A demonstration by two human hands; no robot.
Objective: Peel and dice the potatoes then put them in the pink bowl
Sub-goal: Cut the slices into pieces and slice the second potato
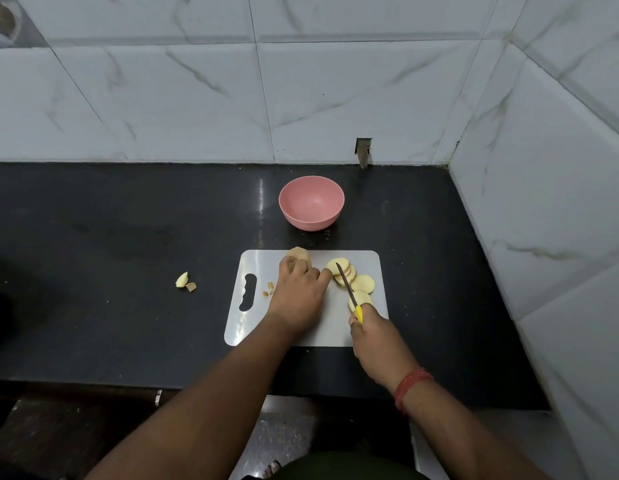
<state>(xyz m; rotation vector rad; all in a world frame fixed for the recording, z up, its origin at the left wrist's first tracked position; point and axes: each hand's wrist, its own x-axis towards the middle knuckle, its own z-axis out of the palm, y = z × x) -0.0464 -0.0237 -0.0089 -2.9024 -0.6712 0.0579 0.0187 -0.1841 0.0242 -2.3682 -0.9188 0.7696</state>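
A white cutting board [294, 334] lies on the black counter. My left hand [299, 289] lies on the board with its fingers curled; an unpeeled potato [298, 254] shows just behind the knuckles, and its fingertip touches the stack of pale potato slices [341, 268]. More round slices [363, 284] lie flat to the right. My right hand [370, 332] grips a knife by its yellow handle [359, 313]; the dark blade [346, 282] points away from me across the slices. The pink bowl [311, 202] stands behind the board and looks empty.
Potato scraps [185, 282] lie on the counter [110, 244] left of the board, and small brown bits [268, 289] sit near the board's handle hole. Tiled walls close the back and the right side.
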